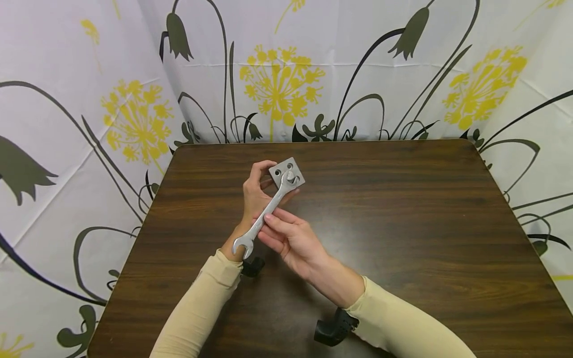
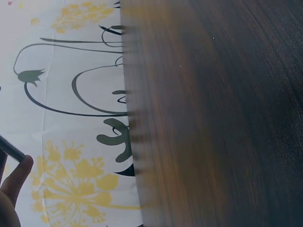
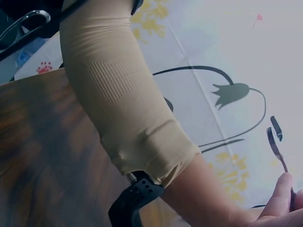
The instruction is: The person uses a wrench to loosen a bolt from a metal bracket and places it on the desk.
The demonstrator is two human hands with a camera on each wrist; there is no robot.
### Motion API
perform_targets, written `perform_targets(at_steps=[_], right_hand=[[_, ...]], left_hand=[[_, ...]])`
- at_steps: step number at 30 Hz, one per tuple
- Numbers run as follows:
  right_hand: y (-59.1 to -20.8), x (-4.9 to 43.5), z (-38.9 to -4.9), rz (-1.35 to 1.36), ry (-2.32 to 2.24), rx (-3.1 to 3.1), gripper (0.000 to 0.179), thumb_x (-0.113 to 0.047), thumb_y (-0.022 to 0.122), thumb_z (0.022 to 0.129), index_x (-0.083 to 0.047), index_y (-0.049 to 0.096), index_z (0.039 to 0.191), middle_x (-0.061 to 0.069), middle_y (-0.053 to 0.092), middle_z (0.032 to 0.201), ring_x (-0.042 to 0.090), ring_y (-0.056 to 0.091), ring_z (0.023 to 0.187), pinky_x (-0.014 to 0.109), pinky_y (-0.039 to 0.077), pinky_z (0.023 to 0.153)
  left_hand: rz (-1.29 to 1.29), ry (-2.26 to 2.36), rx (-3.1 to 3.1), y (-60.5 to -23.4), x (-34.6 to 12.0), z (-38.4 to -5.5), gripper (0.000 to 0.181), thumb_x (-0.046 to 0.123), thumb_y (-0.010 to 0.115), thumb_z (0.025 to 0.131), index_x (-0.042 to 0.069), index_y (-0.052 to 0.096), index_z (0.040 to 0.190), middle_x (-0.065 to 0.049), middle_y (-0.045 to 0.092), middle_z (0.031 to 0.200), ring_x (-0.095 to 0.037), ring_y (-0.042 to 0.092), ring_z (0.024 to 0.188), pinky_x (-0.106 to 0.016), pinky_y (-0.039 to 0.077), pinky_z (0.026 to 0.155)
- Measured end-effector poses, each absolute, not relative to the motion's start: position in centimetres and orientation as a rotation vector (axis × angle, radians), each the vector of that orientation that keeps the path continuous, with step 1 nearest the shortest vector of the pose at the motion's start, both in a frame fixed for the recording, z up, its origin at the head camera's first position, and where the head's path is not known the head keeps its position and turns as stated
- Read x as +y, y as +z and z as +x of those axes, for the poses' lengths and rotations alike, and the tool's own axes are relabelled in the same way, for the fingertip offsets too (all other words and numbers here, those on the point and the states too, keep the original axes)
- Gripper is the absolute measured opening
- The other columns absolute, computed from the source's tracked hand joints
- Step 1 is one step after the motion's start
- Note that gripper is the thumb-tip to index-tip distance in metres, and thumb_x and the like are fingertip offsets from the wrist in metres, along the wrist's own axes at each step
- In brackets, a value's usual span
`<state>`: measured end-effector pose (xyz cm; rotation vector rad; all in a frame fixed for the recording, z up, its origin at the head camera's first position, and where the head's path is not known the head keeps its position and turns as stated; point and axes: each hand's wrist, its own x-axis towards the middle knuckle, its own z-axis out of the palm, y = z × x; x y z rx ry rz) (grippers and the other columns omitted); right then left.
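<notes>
My left hand (image 1: 256, 196) holds a square grey metal block (image 1: 283, 168) by its edges, with round holes showing in its face. A bolt head (image 1: 290, 176) stands on that face near one corner. Around it sits the upper end of a silver wrench (image 1: 264, 219). Thumb and fingers of my right hand (image 1: 293, 241) pinch the wrench at mid-handle, its open lower end lying over the left wrist in the head view. The left wrist view shows a ridged, screw-like shank (image 2: 12, 149) beside a fingertip. In the right wrist view, the wrench's free end (image 3: 273, 144) rises above the thumb.
Both hands are above a dark brown wooden table (image 1: 403, 209). Behind and beside it hangs a white curtain (image 1: 349, 30) with yellow and grey-green flowers. Black wrist mounts (image 1: 333, 328) stick out under the beige sleeves (image 1: 403, 318).
</notes>
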<state>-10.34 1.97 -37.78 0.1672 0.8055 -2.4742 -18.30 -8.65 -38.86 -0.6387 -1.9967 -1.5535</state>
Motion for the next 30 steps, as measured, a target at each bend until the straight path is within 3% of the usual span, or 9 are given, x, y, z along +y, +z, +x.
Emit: perform_targets(at_steps=[8,15,20,27,30], right_hand=[[-37.7,0.7,-10.9,0.22,-2.503,0.76,0.029,-0.005,0.053,0.097,0.002,0.054,0.125,0.008,0.072,0.1,0.011,0.07,0.079,0.025,0.056,0.075],[-38.3,1.4,-11.3,0.192,-2.425,0.957,0.034,-0.01,0.057,0.096,0.005,0.054,0.127,0.007,0.072,0.085,0.013,0.071,0.075,0.027,0.057,0.066],[-39.3,2.7,-11.7,0.097,-2.36,1.109,0.036,-0.017,0.06,0.095,0.003,0.056,0.125,0.008,0.072,0.088,0.016,0.071,0.081,0.029,0.058,0.069],[-40.6,5.3,-12.5,0.107,-2.246,1.318,0.02,-0.02,0.064,0.093,-0.003,0.068,0.103,0.008,0.072,0.083,0.016,0.07,0.075,0.031,0.058,0.066],[-40.6,6.4,-13.0,0.068,-2.167,1.448,0.021,-0.021,0.065,0.092,-0.003,0.068,0.102,0.008,0.072,0.083,0.016,0.069,0.074,0.031,0.057,0.064]], left_hand=[[-0.6,-1.557,-2.009,-38.4,-8.5,-17.8,0.065,-0.012,0.086,0.057,-0.014,0.05,0.111,-0.025,0.061,0.098,-0.028,0.061,0.09,-0.052,0.055,0.074],[-0.586,-1.555,-1.983,-39.1,-9.0,-18.4,0.066,-0.005,0.088,0.058,-0.008,0.05,0.112,-0.015,0.064,0.096,-0.017,0.063,0.091,-0.046,0.056,0.072],[-0.592,-1.543,-1.979,-39.0,-9.5,-18.7,0.067,-0.003,0.089,0.057,-0.007,0.05,0.112,-0.016,0.063,0.097,-0.015,0.062,0.091,-0.043,0.057,0.071],[-0.66,-1.554,-1.956,-39.1,-9.6,-19.0,0.068,-0.01,0.087,0.055,-0.009,0.052,0.112,-0.018,0.063,0.099,-0.016,0.062,0.092,-0.046,0.057,0.074],[-0.671,-1.571,-1.953,-39.1,-9.6,-19.1,0.067,-0.011,0.086,0.055,-0.009,0.052,0.112,-0.018,0.063,0.098,-0.016,0.062,0.092,-0.046,0.056,0.076]])
